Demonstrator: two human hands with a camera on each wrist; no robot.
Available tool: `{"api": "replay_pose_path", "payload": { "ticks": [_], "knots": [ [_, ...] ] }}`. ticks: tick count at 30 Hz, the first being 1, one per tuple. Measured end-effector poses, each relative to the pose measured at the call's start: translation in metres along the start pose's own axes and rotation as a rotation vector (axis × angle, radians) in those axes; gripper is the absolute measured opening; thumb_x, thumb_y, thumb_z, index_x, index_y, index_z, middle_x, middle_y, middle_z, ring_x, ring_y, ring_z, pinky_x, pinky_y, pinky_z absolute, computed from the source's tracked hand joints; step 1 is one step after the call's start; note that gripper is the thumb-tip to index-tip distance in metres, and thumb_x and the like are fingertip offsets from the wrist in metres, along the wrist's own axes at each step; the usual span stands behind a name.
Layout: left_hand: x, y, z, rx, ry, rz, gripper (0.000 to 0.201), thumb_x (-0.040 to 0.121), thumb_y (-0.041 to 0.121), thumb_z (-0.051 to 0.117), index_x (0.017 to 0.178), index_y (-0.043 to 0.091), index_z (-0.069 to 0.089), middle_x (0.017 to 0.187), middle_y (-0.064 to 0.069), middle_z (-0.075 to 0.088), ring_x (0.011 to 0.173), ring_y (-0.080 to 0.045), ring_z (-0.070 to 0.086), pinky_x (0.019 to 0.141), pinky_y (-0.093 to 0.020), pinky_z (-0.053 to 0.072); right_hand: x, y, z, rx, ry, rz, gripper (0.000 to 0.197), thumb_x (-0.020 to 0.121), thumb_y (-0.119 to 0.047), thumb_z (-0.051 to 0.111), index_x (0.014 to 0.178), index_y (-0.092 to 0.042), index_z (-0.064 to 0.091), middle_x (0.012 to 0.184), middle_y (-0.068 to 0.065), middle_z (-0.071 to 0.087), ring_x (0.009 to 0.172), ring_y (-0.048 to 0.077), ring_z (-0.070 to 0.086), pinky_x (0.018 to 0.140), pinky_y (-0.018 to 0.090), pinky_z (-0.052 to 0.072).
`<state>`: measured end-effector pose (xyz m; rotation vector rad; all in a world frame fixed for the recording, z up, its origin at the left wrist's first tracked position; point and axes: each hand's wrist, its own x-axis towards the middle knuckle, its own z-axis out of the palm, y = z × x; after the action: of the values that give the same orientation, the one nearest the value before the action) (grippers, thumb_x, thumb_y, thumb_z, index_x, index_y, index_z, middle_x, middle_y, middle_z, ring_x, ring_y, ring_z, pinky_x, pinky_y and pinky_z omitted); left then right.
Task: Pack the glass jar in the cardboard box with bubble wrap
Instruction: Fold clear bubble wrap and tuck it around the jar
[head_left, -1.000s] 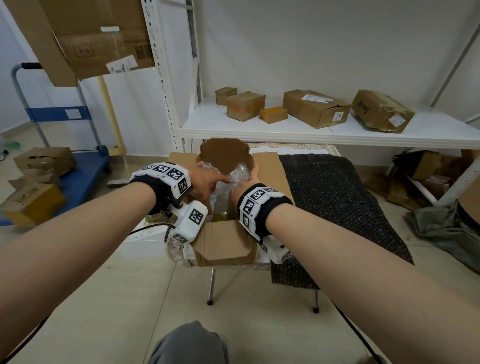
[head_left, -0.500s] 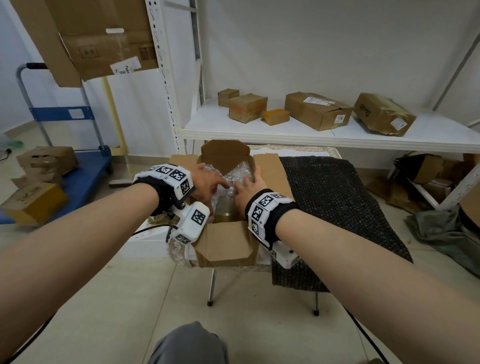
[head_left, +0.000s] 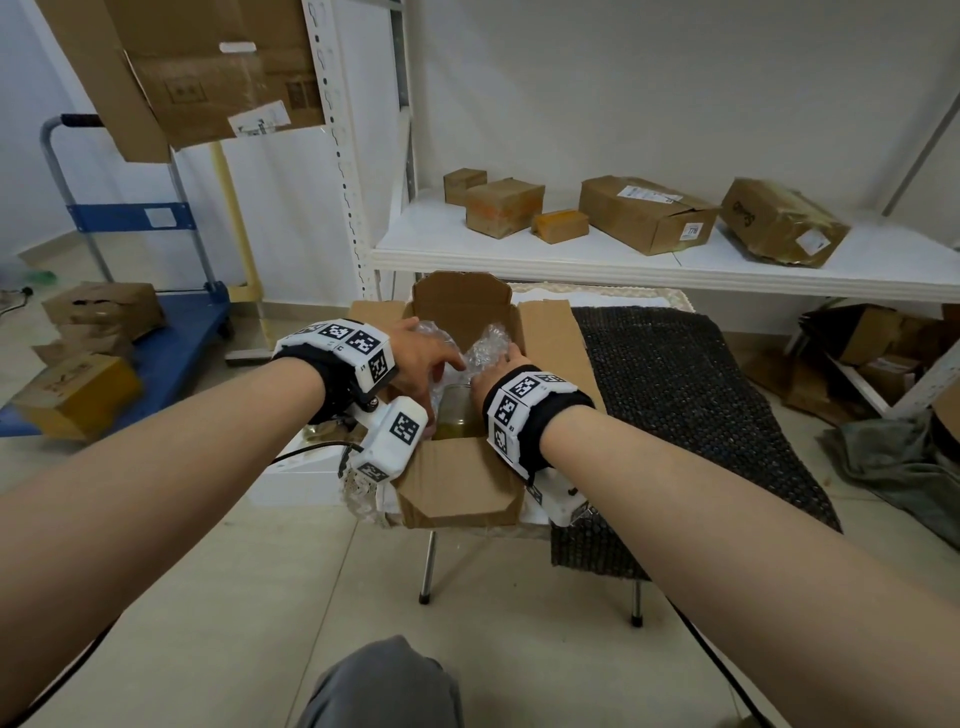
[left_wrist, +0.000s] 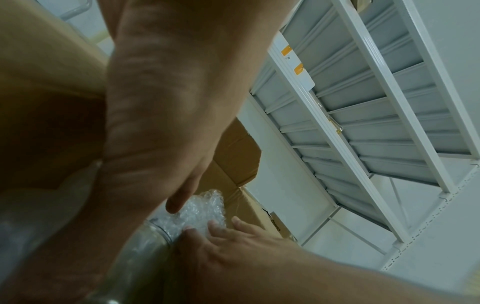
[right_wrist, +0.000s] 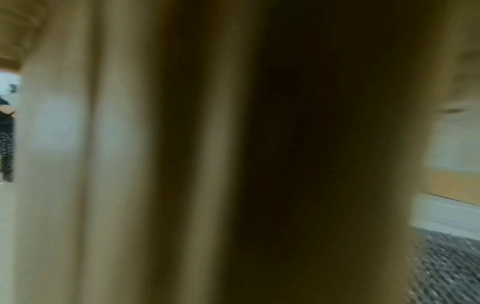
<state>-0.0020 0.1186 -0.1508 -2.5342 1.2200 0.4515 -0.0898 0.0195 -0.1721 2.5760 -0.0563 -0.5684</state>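
Pressing bubble wrap (head_left: 485, 345) round glass jar (head_left: 457, 415) (no legible label); both hands

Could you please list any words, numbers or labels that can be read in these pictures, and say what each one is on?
None reads with certainty.
Long box on the shelf: white address label and small sticker, print too small.
Crumpled box: dark printed mark and white label, illegible.
Hanging cardboard: label blurred.
Wristbands: only black-and-white square codes.

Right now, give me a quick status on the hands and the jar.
Both hands in the cardboard box. Left hand and right hand press bubble wrap around the glass jar. Jar upright inside. Flaps open.
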Motion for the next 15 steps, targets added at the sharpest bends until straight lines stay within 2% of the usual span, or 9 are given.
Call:
{"api": "replay_pose_path", "payload": {
  "ticks": [3,5,6,7,9,11,12,15],
  "knots": [
    [-0.003,0.003,-0.004,-0.003,-0.007,-0.007,0.097,0.069,0.05,0.08,0.149,0.032,0.029,0.141,0.01,0.05,0.144,-0.02,0.025,0.119,-0.042,-0.005,-0.002,0.0,0.003,-0.01,0.031,-0.022,0.064,0.102,-0.039,0.042,0.156,-0.013,0.022,0.164,0.009,0.021,0.152,0.031,0.011,0.122,0.051,0.001],
    [-0.005,0.005,-0.008,-0.008,-0.013,-0.009,0.096,0.068,0.048,0.081,0.149,0.032,0.031,0.137,0.009,0.054,0.14,-0.02,0.032,0.119,-0.042,0.005,0.0,0.002,0.001,0.062,0.013,-0.009,0.066,0.1,-0.038,0.046,0.156,-0.013,0.022,0.164,0.013,0.017,0.152,0.035,0.009,0.123,0.05,0.002],
    [-0.004,0.005,-0.01,-0.017,-0.019,-0.012,0.096,0.067,0.046,0.082,0.148,0.032,0.033,0.134,0.009,0.057,0.135,-0.02,0.04,0.117,-0.041,0.014,0.001,0.004,-0.002,0.13,0.02,-0.011,0.063,0.099,-0.035,0.049,0.155,-0.014,0.027,0.162,0.016,0.021,0.151,0.036,0.013,0.124,0.05,0.008],
    [-0.005,0.005,-0.013,-0.041,-0.028,-0.019,0.096,0.066,0.044,0.084,0.147,0.031,0.035,0.129,0.009,0.06,0.127,-0.019,0.047,0.113,-0.038,0.027,0.0,0.007,-0.004,0.212,0.053,-0.02,0.057,0.097,-0.03,0.052,0.15,-0.015,0.036,0.157,0.018,0.031,0.147,0.037,0.023,0.122,0.048,0.019],
    [-0.009,0.003,-0.019,-0.118,-0.042,-0.027,0.093,0.065,0.036,0.087,0.144,0.027,0.04,0.123,0.008,0.062,0.112,-0.019,0.058,0.097,-0.034,0.048,-0.005,0.013,-0.009,0.356,0.145,-0.045,0.04,0.095,-0.02,0.056,0.135,-0.015,0.056,0.136,0.016,0.056,0.125,0.034,0.053,0.105,0.042,0.046],
    [-0.015,0.001,-0.027,-0.176,-0.045,-0.028,0.085,0.065,0.036,0.088,0.138,0.029,0.045,0.117,0.012,0.06,0.099,-0.015,0.06,0.085,-0.032,0.053,-0.011,0.017,-0.012,0.46,0.201,-0.049,0.027,0.088,-0.019,0.067,0.115,-0.016,0.068,0.115,0.01,0.068,0.099,0.028,0.066,0.089,0.04,0.057],
    [-0.017,-0.001,-0.03,-0.193,-0.045,-0.033,0.084,0.063,0.038,0.088,0.136,0.033,0.047,0.116,0.014,0.06,0.096,-0.013,0.06,0.084,-0.031,0.053,-0.015,0.018,-0.013,0.505,0.218,-0.043,0.024,0.084,-0.021,0.071,0.108,-0.017,0.07,0.109,0.008,0.07,0.093,0.027,0.068,0.085,0.041,0.059],
    [-0.022,-0.001,-0.038,-0.211,-0.028,-0.022,0.076,0.059,0.045,0.088,0.127,0.037,0.056,0.114,0.014,0.064,0.099,-0.013,0.063,0.092,-0.037,0.054,-0.026,0.028,-0.017,0.619,0.307,-0.01,0.018,0.084,-0.023,0.071,0.102,-0.019,0.073,0.107,0.006,0.069,0.093,0.026,0.068,0.084,0.04,0.059]
  ]
}}
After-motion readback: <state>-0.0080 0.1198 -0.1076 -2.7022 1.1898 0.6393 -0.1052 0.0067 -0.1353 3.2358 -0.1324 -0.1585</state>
